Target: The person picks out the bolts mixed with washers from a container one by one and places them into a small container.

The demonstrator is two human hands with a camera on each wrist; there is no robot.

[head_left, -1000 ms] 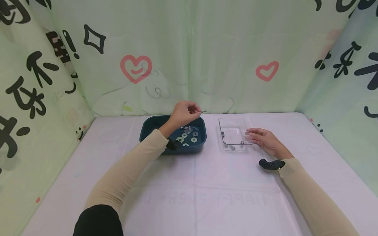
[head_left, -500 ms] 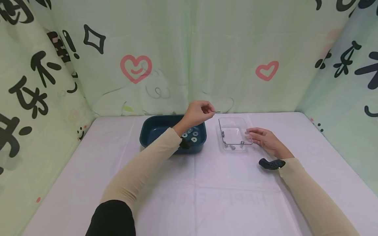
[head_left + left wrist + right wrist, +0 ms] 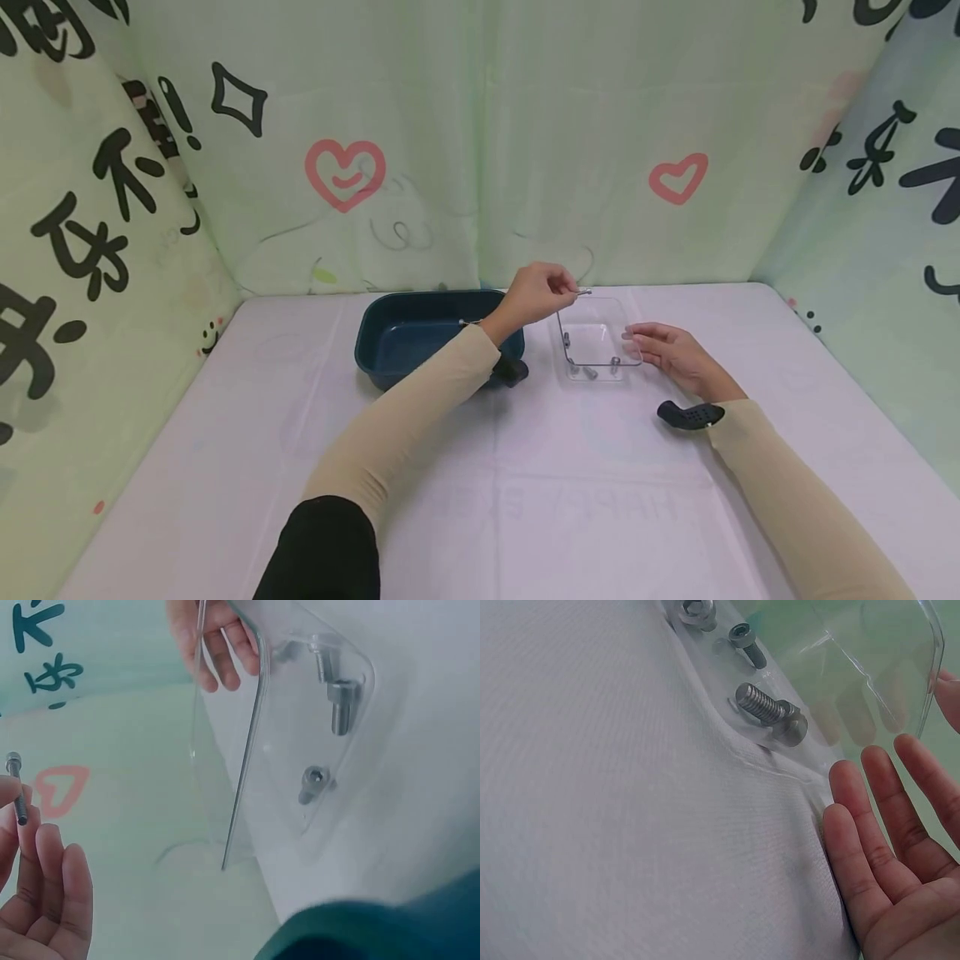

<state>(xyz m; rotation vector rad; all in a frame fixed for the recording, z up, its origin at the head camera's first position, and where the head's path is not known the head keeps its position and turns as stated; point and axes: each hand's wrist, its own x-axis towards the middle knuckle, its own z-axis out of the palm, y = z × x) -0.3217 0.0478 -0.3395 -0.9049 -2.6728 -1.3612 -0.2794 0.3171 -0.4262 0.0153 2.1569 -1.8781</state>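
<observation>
My left hand (image 3: 540,293) pinches a thin socket-head screw (image 3: 16,787) between thumb and fingertips, at the back left of a clear plastic box (image 3: 597,365). The screw (image 3: 584,292) overlaps the box's far rim in the head view. Several bolts lie on the box floor, among them a thick threaded bolt (image 3: 761,703) and a smaller socket-head screw (image 3: 744,641). At the box's right side, my right hand (image 3: 675,354) holds the wall, its long fingers (image 3: 889,795) along the outside and the thumb by the rim.
A dark blue tray (image 3: 375,371) stands left of the box, partly covered by my left forearm. One metal piece (image 3: 470,322) shows in it beside my wrist. Printed cloth walls (image 3: 480,167) rise behind and beside the white-covered table (image 3: 600,483).
My left hand has moved right with the screw, from over the tray to the box's back left corner. The right hand and the box have stayed in place.
</observation>
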